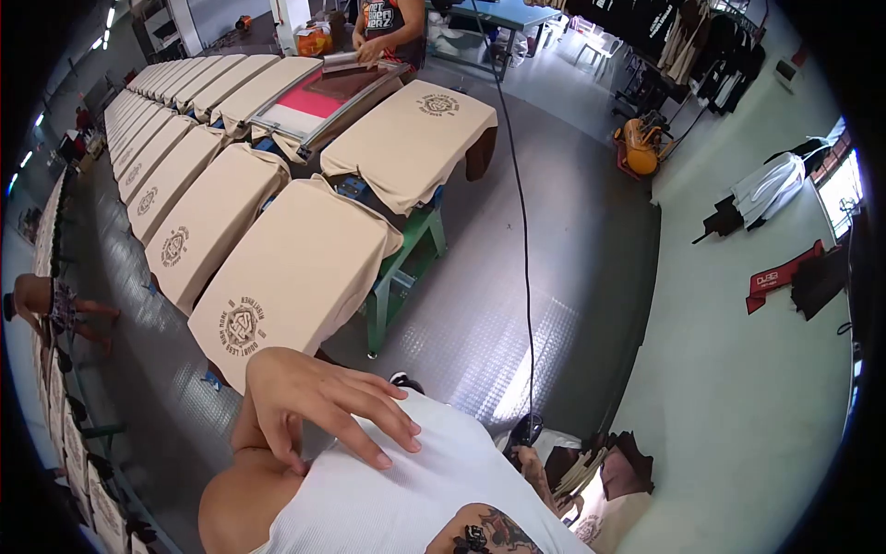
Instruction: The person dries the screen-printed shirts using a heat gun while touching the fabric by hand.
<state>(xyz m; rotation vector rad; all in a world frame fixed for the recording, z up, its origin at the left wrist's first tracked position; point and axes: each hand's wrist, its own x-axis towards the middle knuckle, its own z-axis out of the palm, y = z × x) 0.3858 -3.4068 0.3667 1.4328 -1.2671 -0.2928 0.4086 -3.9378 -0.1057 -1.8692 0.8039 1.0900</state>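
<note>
My left hand [323,406] lies across the front of my white ribbed top, its fingers spread and holding nothing. My right hand [531,466] is low on the right, partly cut off from clear view, closed around a black corded tool [525,430]. A black cable [521,222] runs from that tool up to the top of the view. Closest to my left hand is a beige shirt [300,263] stretched over a board, with a round dark print near its end. Another printed beige shirt [406,129] covers the board behind it.
Long rows of shirt-covered boards [189,171] stretch away left on a green frame [406,268]. Across them, a co-worker [392,28] handles a screen frame [323,106]. An orange compressor [639,148] stands right. Folded garments [591,475] lie beside my right hand.
</note>
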